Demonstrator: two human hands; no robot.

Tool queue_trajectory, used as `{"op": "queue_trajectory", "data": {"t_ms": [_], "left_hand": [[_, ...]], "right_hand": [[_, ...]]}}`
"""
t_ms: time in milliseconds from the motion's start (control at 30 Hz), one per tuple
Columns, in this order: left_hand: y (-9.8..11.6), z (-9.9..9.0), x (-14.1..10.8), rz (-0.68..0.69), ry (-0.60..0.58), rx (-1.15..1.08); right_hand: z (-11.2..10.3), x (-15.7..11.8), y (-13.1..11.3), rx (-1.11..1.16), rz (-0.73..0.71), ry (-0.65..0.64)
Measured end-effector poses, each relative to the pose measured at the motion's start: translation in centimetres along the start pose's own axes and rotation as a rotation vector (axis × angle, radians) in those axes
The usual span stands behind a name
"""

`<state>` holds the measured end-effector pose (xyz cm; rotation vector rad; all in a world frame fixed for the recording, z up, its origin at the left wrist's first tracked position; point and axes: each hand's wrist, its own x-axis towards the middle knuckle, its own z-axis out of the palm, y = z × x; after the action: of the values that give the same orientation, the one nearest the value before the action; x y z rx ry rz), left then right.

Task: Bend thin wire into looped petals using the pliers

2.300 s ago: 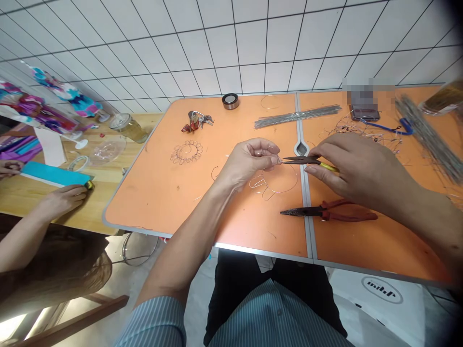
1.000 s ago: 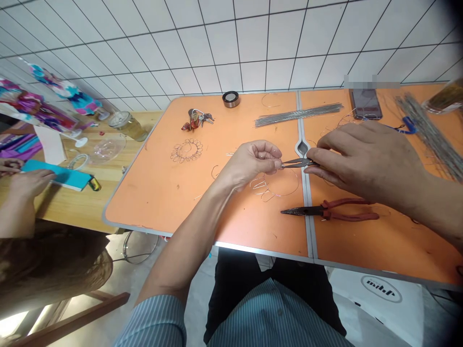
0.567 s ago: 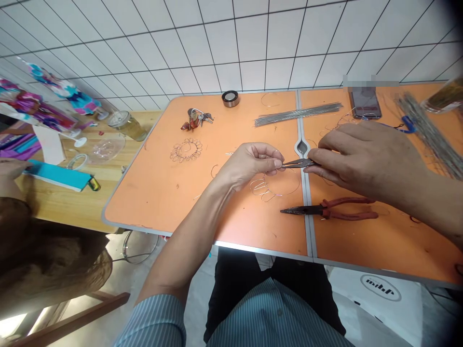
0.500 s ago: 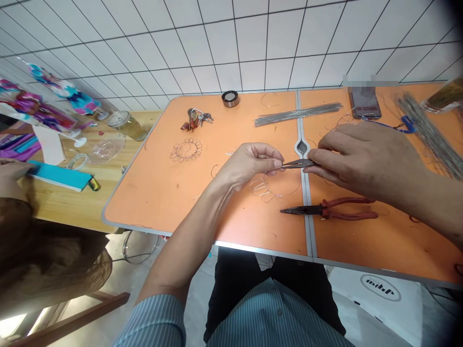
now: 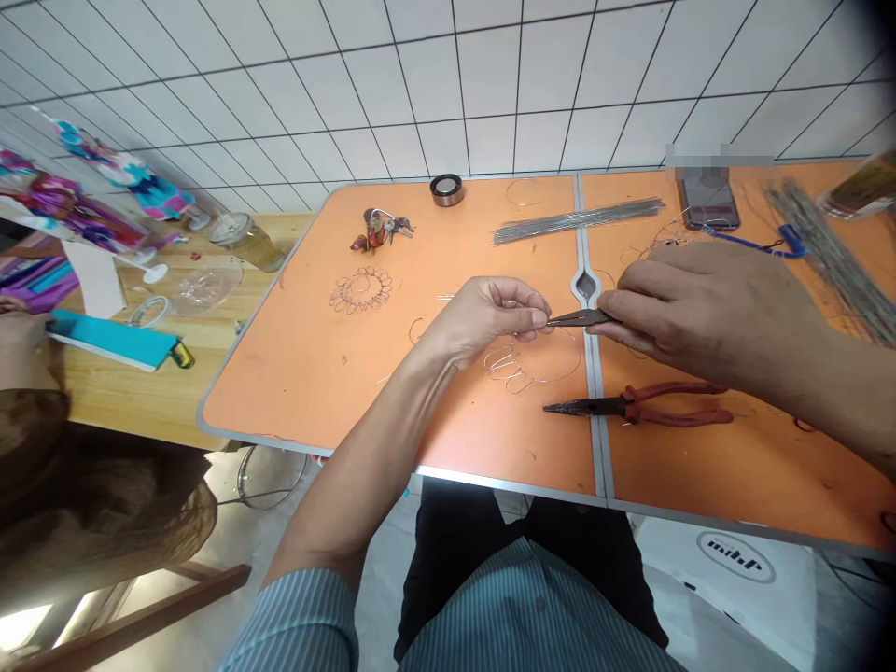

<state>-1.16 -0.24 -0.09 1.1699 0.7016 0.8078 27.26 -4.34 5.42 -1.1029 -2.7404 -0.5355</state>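
My left hand (image 5: 500, 317) pinches the wire piece (image 5: 533, 366), whose thin loops hang below the fingers over the table. In my right hand (image 5: 693, 303) is a small pair of needle-nose pliers (image 5: 578, 319), its handles hidden in the palm. The jaws are closed and their tips meet the left fingertips, so the bit of wire there is hard to see. Nearer to me lies a larger pair of long-nose pliers (image 5: 637, 407) with red handles. A finished-looking ring of wire loops (image 5: 361, 290) rests on the left of the table.
The orange folding table (image 5: 294, 373) also bears a bundle of straight wires (image 5: 578, 221), keys (image 5: 392, 227), a roll of tape (image 5: 446, 189), a phone (image 5: 708, 201) and a thicker wire bundle (image 5: 833, 252). At left, another person's hand (image 5: 24, 345) is by a blue box (image 5: 116, 339).
The jaws of the small pliers, slightly apart before, have come together at the left fingertips. The other person's hand and the blue box have shifted slightly left.
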Motion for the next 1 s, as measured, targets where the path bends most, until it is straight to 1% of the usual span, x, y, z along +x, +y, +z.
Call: {"op": "queue_trajectory", "data": {"t_ms": [167, 267, 400, 467, 600, 767, 867, 1000], "left_hand": [[0.0, 0.0, 0.0, -0.002, 0.001, 0.011], [0.0, 0.1, 0.0, 0.002, 0.017, 0.009], [0.1, 0.1, 0.0, 0.011, 0.031, 0.002], [0.1, 0.1, 0.0, 0.014, 0.036, 0.004], [0.0, 0.1, 0.1, 0.025, 0.04, 0.012], [-0.1, 0.1, 0.2, 0.014, 0.05, 0.026], [-0.3, 0.1, 0.1, 0.013, 0.058, 0.025], [-0.4, 0.2, 0.2, 0.016, 0.058, 0.025]], "right_hand": [[-0.1, -0.1, -0.2, 0.012, 0.05, 0.005], [0.0, -0.1, -0.1, -0.017, 0.04, -0.02], [0.2, -0.2, 0.1, 0.048, 0.065, -0.004], [0.2, -0.3, 0.1, 0.046, 0.067, -0.009], [-0.2, -0.2, -0.3, 0.013, 0.062, -0.009], [-0.9, 0.1, -0.9, 0.078, 0.097, 0.0], [-1.1, 0.2, -1.0, 0.093, 0.085, -0.001], [-1.1, 0.2, -1.1, 0.019, 0.042, 0.003]]}}
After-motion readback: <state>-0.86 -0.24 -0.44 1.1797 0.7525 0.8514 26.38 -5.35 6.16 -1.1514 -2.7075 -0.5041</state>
